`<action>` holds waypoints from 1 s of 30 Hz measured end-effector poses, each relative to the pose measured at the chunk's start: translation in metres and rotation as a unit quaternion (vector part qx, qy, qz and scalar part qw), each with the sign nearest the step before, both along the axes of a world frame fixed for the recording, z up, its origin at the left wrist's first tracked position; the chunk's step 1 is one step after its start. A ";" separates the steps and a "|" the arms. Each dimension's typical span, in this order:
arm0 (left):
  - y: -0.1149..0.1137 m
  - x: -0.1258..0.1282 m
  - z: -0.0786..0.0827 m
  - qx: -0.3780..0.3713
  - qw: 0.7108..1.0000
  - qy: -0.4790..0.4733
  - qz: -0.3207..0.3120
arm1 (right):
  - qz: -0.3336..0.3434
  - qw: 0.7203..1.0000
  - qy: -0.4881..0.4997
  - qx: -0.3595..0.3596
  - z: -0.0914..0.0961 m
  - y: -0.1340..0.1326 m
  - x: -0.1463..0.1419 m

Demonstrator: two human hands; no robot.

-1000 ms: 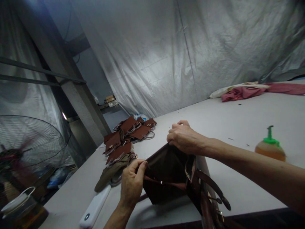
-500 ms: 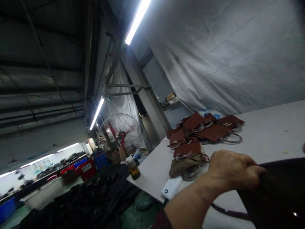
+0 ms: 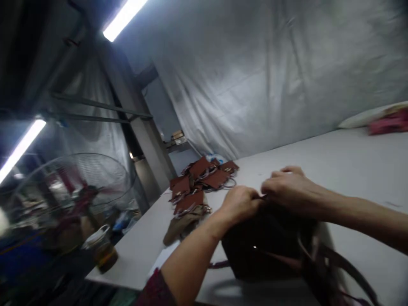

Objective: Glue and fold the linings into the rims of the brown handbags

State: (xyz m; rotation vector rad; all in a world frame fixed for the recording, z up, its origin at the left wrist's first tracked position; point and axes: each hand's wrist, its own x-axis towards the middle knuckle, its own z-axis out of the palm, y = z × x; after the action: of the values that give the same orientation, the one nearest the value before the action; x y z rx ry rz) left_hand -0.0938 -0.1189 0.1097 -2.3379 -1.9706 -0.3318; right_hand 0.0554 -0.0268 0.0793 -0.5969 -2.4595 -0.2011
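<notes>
A dark handbag [image 3: 264, 250] stands on the white table in front of me, its strap hanging down at the right. My left hand [image 3: 240, 202] is closed on the bag's upper edge, fingers pinching it. Right beside it, my right hand [image 3: 283, 187] also grips that top edge, with its fingers curled over. The two hands nearly touch. The bag's inside and much of its shape are lost in shadow and blur.
Several brown bags [image 3: 216, 178] lie heaped on the white table [image 3: 146, 238] at the left. A jar of amber liquid [image 3: 103, 250] sits at the table's left corner. Beyond it stands a large fan [image 3: 86, 195]. Pink cloth [image 3: 389, 121] lies at the far right.
My view has swung to the right. The right hand has come into view and closed on the bag's top edge beside the left hand. More of the bag now shows.
</notes>
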 end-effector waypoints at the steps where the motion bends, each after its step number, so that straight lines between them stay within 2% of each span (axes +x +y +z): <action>1: 0.002 0.000 0.001 0.003 1.000 -0.019 0.005 | -0.024 1.000 -0.013 -0.010 0.005 -0.003 0.015; 4: 0.005 0.003 0.005 0.005 0.998 -0.060 -0.005 | -0.049 0.997 -0.031 -0.057 0.023 -0.014 0.037; 8: 0.004 0.010 0.008 0.012 0.997 -0.078 -0.009 | -0.060 0.993 -0.038 -0.096 0.036 -0.020 0.049; 16: 0.000 0.013 0.010 0.006 0.997 -0.078 -0.003 | -0.085 0.992 -0.038 -0.080 0.033 -0.010 0.053; 30: 0.000 0.015 0.007 0.017 0.998 -0.063 -0.005 | -0.104 0.991 -0.060 -0.055 0.035 -0.012 0.048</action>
State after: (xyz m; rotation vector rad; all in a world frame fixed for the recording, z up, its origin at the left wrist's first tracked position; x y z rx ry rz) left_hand -0.0791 -0.1184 0.1170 -2.3608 -1.9898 -0.5223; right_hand 0.1032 -0.0387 0.1146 -0.9159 -2.5345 -0.1890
